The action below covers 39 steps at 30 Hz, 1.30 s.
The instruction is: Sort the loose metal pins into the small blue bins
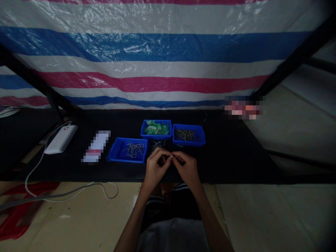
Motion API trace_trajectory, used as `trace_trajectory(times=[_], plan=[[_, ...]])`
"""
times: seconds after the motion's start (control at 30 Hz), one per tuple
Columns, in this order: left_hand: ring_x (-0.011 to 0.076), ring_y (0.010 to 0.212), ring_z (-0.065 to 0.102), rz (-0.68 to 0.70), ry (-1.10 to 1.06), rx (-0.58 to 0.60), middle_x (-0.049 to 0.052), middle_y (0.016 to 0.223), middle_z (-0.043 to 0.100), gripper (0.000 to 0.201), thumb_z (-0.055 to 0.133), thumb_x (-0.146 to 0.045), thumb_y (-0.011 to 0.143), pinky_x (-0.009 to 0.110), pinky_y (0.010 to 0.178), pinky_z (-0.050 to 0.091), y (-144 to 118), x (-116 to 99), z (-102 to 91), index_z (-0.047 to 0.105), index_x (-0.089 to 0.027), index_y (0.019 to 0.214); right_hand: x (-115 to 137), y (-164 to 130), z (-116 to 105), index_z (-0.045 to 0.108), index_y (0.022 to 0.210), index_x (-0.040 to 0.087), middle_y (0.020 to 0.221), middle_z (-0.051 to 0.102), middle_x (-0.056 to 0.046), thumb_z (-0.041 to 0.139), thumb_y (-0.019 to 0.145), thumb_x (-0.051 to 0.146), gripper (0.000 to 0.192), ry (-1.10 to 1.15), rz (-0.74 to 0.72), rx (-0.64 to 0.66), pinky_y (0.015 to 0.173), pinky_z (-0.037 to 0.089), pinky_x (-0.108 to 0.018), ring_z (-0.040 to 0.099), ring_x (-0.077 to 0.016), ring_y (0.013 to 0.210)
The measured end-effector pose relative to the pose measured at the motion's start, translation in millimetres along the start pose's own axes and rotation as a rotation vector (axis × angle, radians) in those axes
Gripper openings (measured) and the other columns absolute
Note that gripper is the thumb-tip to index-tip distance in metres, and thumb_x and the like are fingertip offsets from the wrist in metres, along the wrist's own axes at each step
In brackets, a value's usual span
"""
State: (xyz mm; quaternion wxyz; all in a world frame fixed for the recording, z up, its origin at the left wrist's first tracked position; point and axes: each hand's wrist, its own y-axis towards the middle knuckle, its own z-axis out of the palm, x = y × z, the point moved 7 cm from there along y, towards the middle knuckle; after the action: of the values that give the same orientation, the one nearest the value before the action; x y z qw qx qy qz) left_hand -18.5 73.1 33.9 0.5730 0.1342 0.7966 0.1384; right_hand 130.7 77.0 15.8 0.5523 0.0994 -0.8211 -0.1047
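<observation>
The left hand (155, 167) and right hand (187, 168) meet fingertip to fingertip over the black matte tabletop (236, 154), pinching a tiny pale piece (171, 156), too small to identify. Just behind them, loose thin metal pins (156, 144) lie between three blue plastic bins (128, 150).

Both hands (171, 167) meet fingertip to fingertip before three blue trays (127, 150).
</observation>
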Motion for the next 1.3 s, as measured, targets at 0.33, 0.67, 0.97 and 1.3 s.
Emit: trace_trajectory(times=[0.33, 0.67, 0.97, 1.3], plan=[[0.0126, 0.072, 0.059, 0.006, -0.028, 0.005, 0.003, 0.092, 0.065, 0.003, 0.068, -0.019, 0.094, 0.024, 0.064, 0.047, 0, 0, -0.7, 0.071, -0.02, 0.094, 3, 0, -1, 0.079, 0.097, 0.021, 0.089, 0.078, -0.004, 0.065, 0.092, 0.022, 0.015, 0.029, -0.023, 0.007, 0.071, 0.056, -0.028, 0.07, -0.0178, 0.073], [0.0138, 0.072, 0.059, 0.006, -0.034, -0.003, 0.003, 0.09, 0.065, 0.003, 0.068, -0.021, 0.094, 0.025, 0.064, 0.047, 1, -2, -2.2, 0.07, -0.02, 0.091, 2, -1, -1, 0.077, 0.105, 0.023, 0.086, 0.076, -0.002, 0.066, 0.093, 0.023, 0.017, 0.032, 0.001, -0.006, 0.067, 0.053, -0.026, 0.068, -0.0164, 0.072], [0.0143, 0.073, 0.061, -0.02, -0.048, -0.038, 0.003, 0.087, 0.066, 0.006, 0.068, -0.023, 0.094, 0.025, 0.066, 0.047, 1, -2, -3.3, 0.069, -0.02, 0.089, 8, -3, -4, 0.074, 0.095, 0.023, 0.085, 0.075, -0.002, 0.065, 0.095, 0.026, 0.01, 0.054, -0.015, -0.037, 0.068, 0.052, -0.027, 0.068, -0.0166, 0.073], [0.0183, 0.071, 0.063, -0.073, 0.016, -0.012, 0.003, 0.076, 0.068, 0.016, 0.059, -0.024, 0.096, 0.027, 0.065, 0.048, -3, 15, 2.8, 0.067, -0.019, 0.083, 72, 11, 12, 0.074, 0.1, 0.025, 0.08, 0.07, -0.003, 0.059, 0.099, 0.026, 0.014, -0.117, -0.208, -0.08, 0.068, 0.051, -0.03, 0.063, -0.0174, 0.069]])
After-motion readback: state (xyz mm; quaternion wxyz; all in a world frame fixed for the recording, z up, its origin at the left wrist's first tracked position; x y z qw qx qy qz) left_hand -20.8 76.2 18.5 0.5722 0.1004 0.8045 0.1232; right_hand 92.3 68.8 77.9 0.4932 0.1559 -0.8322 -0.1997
